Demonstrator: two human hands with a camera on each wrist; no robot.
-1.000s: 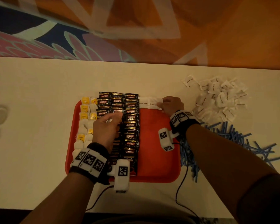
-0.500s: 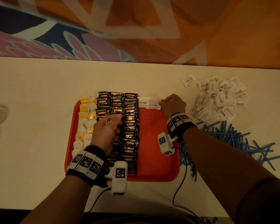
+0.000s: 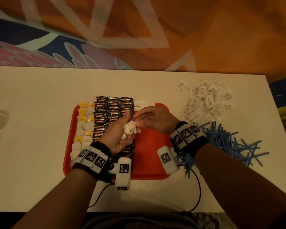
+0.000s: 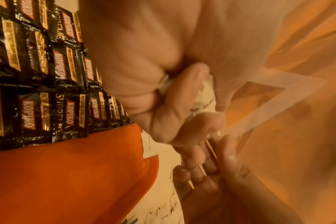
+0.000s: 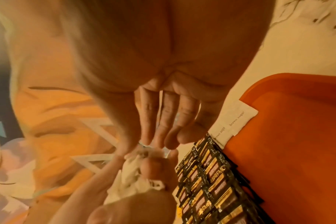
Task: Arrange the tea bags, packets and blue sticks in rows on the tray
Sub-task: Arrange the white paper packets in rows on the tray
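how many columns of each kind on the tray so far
tea bags: 2 columns
black kopiko packets: 3 columns
brown sugar packets: 0 columns, only 2 laid at the far edge
total: 5 columns

We see the tray (image 3: 148, 176) near the desk's (image 3: 31, 129) front edge; tea bags (image 3: 82, 126) line its left edge, sachets (image 3: 113, 104) run beside them, two packets (image 3: 139, 104) lie at its back edge. Loose packets (image 3: 208, 100) sit toward the desk's back right corner, sticks (image 3: 229, 142) before them, right of the tray.
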